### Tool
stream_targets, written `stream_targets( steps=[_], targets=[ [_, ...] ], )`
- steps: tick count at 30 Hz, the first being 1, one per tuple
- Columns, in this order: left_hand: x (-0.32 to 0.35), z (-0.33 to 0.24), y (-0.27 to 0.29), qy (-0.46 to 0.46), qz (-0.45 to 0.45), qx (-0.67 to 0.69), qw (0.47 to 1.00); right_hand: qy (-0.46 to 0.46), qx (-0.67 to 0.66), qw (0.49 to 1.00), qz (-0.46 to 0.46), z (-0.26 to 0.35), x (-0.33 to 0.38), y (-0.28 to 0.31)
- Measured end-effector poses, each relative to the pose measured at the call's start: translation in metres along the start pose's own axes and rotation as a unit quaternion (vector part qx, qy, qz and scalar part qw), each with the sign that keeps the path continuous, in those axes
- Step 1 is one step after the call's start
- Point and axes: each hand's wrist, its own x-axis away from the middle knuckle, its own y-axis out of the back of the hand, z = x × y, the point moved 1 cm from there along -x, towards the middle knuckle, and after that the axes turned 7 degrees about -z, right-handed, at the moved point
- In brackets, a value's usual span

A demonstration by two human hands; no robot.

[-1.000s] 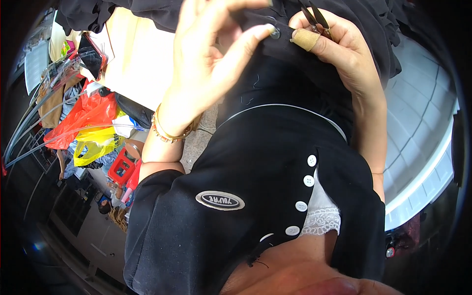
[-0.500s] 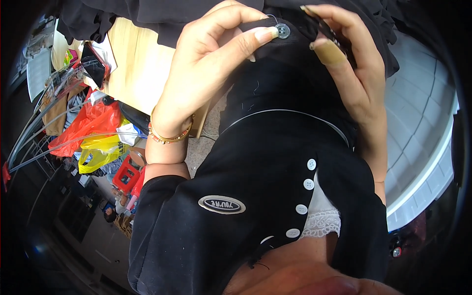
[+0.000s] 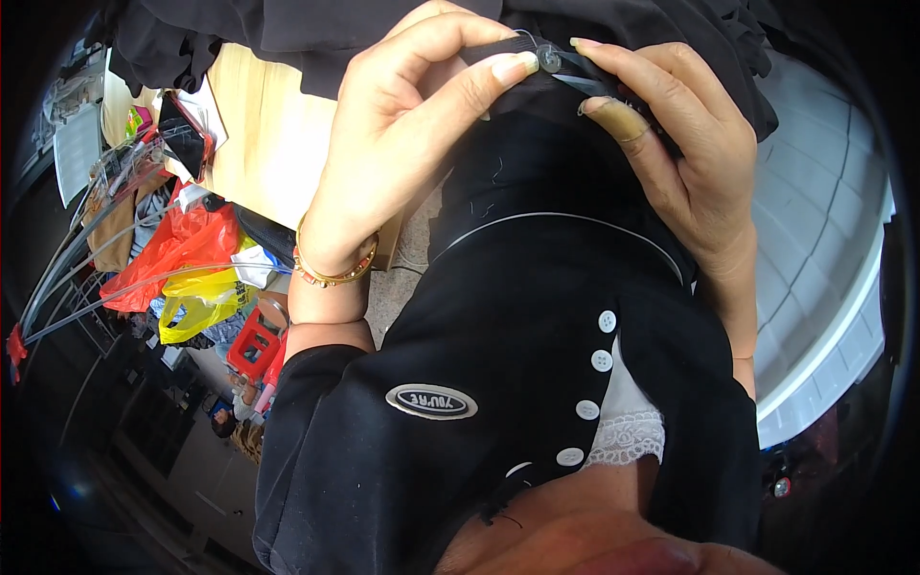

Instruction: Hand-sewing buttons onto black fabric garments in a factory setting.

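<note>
Between the thumb and forefinger of my left hand (image 3: 417,115) a fold of black cloth (image 3: 500,50) is pinched. At its edge sits a small round grey button (image 3: 549,59), with a thin thread loop arching just above it. My right hand (image 3: 685,129) grips a pair of thread snips (image 3: 579,82), whose handles are mostly hidden inside the fingers. The snips' blades are parted and point left, their tips at the button; whether they touch it or the thread I cannot tell. A tan covering wraps the right thumb.
A pale wooden tabletop (image 3: 259,125) with a dark phone-like object (image 3: 184,134) lies at the left. Red (image 3: 177,249) and yellow plastic bags (image 3: 206,297) hang below it. A large white ribbed surface (image 3: 815,230) curves along the right. More black cloth (image 3: 383,48) spreads at the far side.
My right hand has moved left, and the blades of the snips have come into view at the button. My left hand keeps its pinch on the cloth.
</note>
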Motion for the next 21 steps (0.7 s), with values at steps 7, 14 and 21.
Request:
stream_targets(
  steps=[7, 14, 21],
  targets=[
    [-0.002, -0.001, 0.002, -0.019, 0.019, -0.026, 0.999, 0.000, -0.035, 0.999, 0.007, -0.003, 0.001, -0.001],
    [-0.001, 0.004, 0.004, -0.050, 0.025, -0.045, 0.997, -0.004, -0.043, 0.999, 0.012, -0.002, 0.001, 0.000],
    [-0.011, 0.015, 0.001, -0.083, 0.049, -0.073, 0.993, -0.003, -0.058, 0.997, 0.044, -0.008, 0.001, 0.002]
  ],
)
